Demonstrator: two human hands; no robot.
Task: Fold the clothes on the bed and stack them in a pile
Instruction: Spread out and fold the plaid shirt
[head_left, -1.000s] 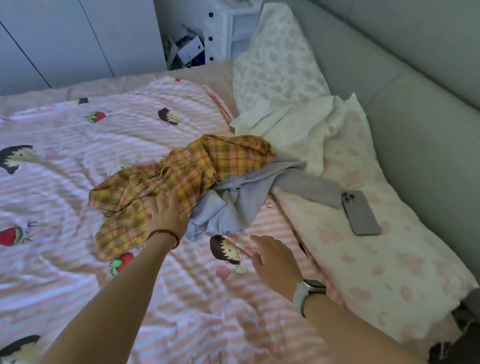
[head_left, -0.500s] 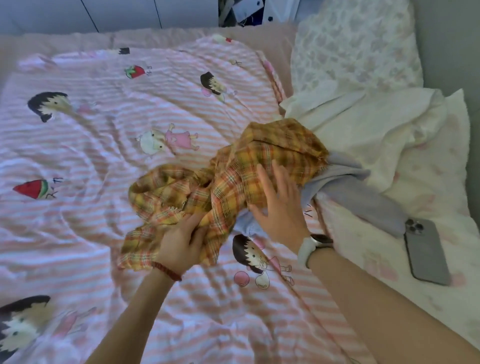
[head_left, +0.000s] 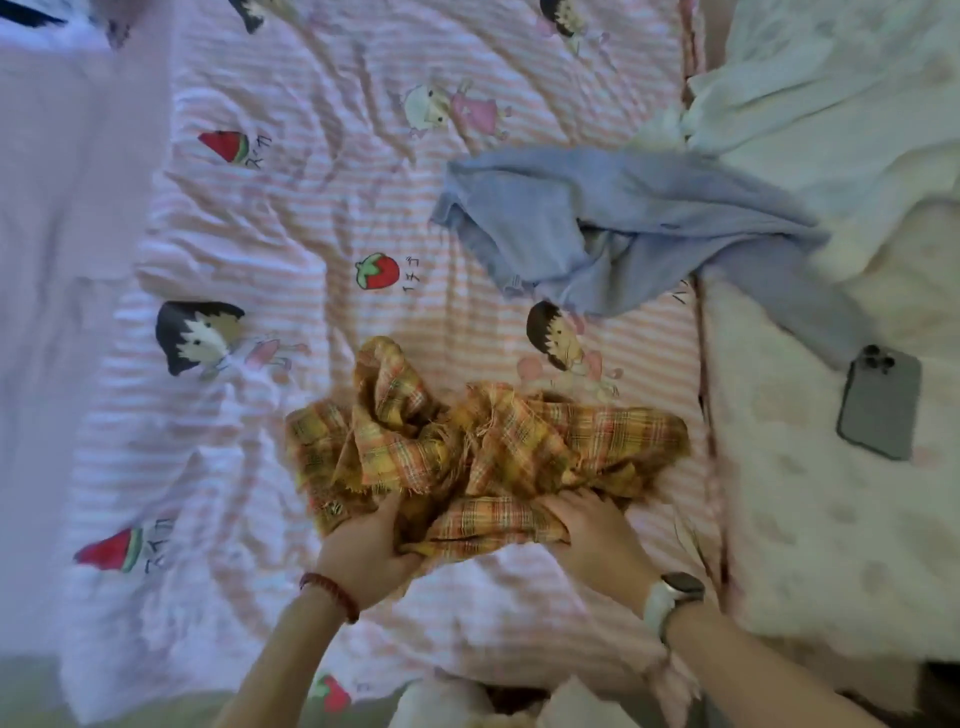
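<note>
A crumpled yellow plaid garment lies bunched on the pink striped bedcover, near the bed's front edge. My left hand, with a red bracelet at the wrist, grips its near left edge. My right hand, with a watch on the wrist, grips its near right edge. A light blue garment lies loose and unfolded farther back, apart from the plaid one. One grey sleeve of it trails to the right over the quilt.
A grey phone lies face down on the white floral quilt at the right. A cream blanket is heaped at the back right. The cartoon-printed bedcover spreads flat to the left and back.
The plaid garment has been pulled off the blue one and toward me. Both hands now grip its near edge. The view has tilted down over the bed.
</note>
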